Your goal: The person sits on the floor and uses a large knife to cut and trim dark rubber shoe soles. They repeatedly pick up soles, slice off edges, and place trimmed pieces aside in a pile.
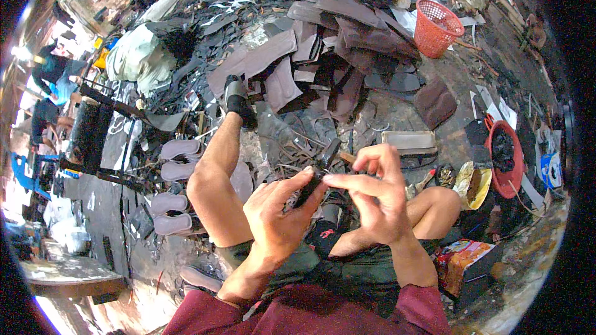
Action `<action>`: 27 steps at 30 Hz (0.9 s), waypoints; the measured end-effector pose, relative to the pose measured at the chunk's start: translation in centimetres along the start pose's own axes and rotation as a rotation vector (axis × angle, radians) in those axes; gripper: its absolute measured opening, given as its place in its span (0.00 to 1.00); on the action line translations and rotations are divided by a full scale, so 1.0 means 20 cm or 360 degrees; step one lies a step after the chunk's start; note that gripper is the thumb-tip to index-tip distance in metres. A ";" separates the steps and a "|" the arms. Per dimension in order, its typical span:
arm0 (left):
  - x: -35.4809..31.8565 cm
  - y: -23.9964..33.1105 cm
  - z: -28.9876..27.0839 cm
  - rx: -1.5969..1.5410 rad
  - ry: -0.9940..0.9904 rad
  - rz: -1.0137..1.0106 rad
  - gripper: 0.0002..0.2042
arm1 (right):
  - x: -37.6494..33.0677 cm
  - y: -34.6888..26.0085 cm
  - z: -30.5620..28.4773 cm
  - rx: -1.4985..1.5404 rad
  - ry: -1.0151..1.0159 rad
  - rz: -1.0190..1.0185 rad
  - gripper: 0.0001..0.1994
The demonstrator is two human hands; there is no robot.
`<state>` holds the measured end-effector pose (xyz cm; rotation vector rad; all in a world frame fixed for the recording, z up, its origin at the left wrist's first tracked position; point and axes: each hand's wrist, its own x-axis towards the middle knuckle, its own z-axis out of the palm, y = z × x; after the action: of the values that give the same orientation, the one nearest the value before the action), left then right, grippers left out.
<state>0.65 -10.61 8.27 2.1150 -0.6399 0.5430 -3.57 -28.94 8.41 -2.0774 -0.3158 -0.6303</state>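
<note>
My left hand (pixel 276 211) is closed around a dark narrow piece (pixel 304 195), tilted up between thumb and fingers. Its exact kind cannot be made out. From the other side my right hand (pixel 377 198) reaches in with bent fingers, its fingertips touching the piece near its upper end. Whatever the right fingertips pinch is too small to name. Just beyond the hands are a dark block-like shape (pixel 329 152) and a short wooden handle (pixel 347 157); whether they join is unclear. Grey sole-shaped pieces (pixel 176 170) lie in pairs to the left of my bent leg.
Brown sheets (pixel 347 25) are heaped ahead, with a red plastic basket (pixel 436 28) behind to the right. A pale rectangular block (pixel 408 141) lies nearer. At right stand a red basin (pixel 506 155) and a yellow-lined container (pixel 473 185). Scraps litter the floor; a black metal frame (pixel 93 127) stands left.
</note>
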 end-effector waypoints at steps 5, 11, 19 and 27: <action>0.00 0.00 -0.02 -0.0021 -0.0013 0.0012 0.15 | 0.11 -0.08 0.00 -0.0649 0.0054 -0.0202 0.25; -0.02 -0.02 -0.01 -0.0174 0.0023 -0.0127 0.15 | 0.09 -0.08 0.05 -0.0684 0.0038 -0.0248 0.23; 0.04 0.02 -0.13 -0.0381 -0.0002 -0.0713 0.15 | 0.12 -0.07 -0.06 0.0657 0.0462 0.0227 0.22; 0.08 -0.12 -0.27 -0.1137 0.0101 -0.0940 0.18 | 0.37 -0.07 0.22 0.1423 -0.0072 0.0532 0.52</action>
<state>2.49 -5.40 10.65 1.4848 -0.1091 0.0261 3.38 -24.67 11.51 -1.2372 -0.2100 -0.1716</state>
